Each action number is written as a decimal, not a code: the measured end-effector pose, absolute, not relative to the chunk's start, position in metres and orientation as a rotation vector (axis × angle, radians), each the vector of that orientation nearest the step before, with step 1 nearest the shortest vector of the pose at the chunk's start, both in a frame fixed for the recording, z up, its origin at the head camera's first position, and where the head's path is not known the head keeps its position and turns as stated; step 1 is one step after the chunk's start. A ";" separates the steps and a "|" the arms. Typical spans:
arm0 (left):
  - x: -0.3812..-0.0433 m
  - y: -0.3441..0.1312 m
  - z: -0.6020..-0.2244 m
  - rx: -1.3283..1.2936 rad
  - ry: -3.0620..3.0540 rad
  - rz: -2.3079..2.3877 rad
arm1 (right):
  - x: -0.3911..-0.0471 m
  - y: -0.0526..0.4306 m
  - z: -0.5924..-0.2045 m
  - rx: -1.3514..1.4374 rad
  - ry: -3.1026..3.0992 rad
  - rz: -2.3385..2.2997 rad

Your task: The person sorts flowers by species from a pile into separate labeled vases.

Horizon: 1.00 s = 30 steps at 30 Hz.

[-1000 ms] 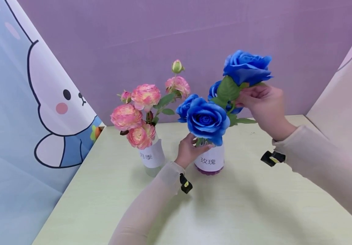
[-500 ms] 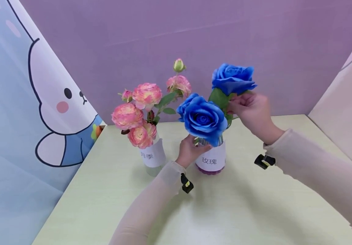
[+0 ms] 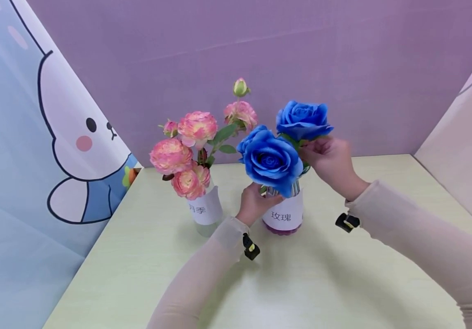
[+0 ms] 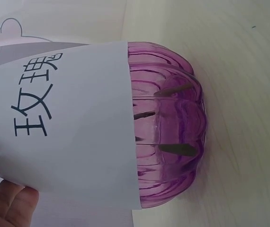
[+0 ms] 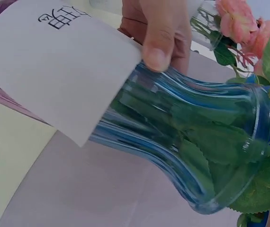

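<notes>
My left hand [image 3: 256,203] grips a clear glass vase with a purple base [image 4: 173,123] and a white paper label [image 3: 287,212]. In the right wrist view, its thumb [image 5: 156,57] lies at the label's upper edge, below the flared glass neck [image 5: 173,109]. Just under the bloom of the upper blue rose [image 3: 303,121], my right hand [image 3: 331,160] pinches the stem. Green leaves show through the glass, and stem ends stand in the purple base. Another blue rose [image 3: 270,160] leans forward over the vase's mouth, partly hiding it in the head view.
Left of my left hand stands a second labelled glass vase [image 3: 207,226] with pink flowers [image 3: 196,128]. Both vases are on a pale table [image 3: 326,278]. A purple backdrop [image 3: 203,41] rises behind, with a blue cartoon-printed panel [image 3: 10,183] on the left.
My right hand has moved down and left, lowering the upper blue rose toward the vase; its leaves have sunk behind the front rose. My left hand stays on the vase.
</notes>
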<state>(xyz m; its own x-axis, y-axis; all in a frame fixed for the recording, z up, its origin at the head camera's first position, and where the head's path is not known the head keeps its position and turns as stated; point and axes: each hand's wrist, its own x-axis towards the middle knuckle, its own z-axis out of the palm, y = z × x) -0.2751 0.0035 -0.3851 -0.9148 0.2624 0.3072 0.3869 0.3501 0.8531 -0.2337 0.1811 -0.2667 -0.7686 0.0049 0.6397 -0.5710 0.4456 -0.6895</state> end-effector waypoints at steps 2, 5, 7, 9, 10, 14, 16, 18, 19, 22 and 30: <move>-0.275 0.003 -0.387 -0.619 -2.459 -1.626 | -0.235 0.180 -0.272 0.517 -2.114 1.282; -0.274 0.003 -0.388 -0.640 -2.432 -1.634 | -0.237 0.179 -0.281 0.570 -2.097 1.190; -0.274 0.003 -0.388 -0.646 -2.427 -1.634 | -0.239 0.179 -0.285 0.587 -2.102 1.139; -0.274 0.004 -0.388 -0.652 -2.432 -1.613 | -0.240 0.179 -0.288 0.590 -2.095 1.092; -0.274 0.004 -0.388 -0.654 -2.434 -1.609 | -0.240 0.179 -0.289 0.597 -2.089 1.065; -0.274 0.004 -0.387 -0.647 -2.438 -1.592 | -0.244 0.179 -0.291 0.688 -2.055 0.934; -0.274 0.004 -0.387 -0.648 -2.431 -1.598 | -0.248 0.178 -0.291 0.744 -2.035 0.865; -0.275 0.004 -0.387 -0.653 -2.427 -1.597 | -0.250 0.177 -0.290 0.788 -2.019 0.813; -0.275 0.003 -0.386 -0.655 -2.429 -1.602 | -0.251 0.176 -0.290 0.804 -2.012 0.795; -0.276 0.000 -0.385 -0.683 -2.445 -1.599 | -0.249 0.174 -0.289 0.839 -2.001 0.774; -0.274 -0.017 -0.381 -0.880 -2.491 -1.378 | -0.238 0.185 -0.292 0.847 -2.021 0.668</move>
<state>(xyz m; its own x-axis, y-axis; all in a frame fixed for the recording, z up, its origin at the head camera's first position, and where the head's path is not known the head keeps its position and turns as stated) -0.2740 -0.0168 -0.3806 -0.8134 0.4162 0.4064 0.5654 0.4014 0.7205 -0.2385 0.1850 -0.2920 -0.4325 -0.3219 0.8422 -0.7606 0.6319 -0.1491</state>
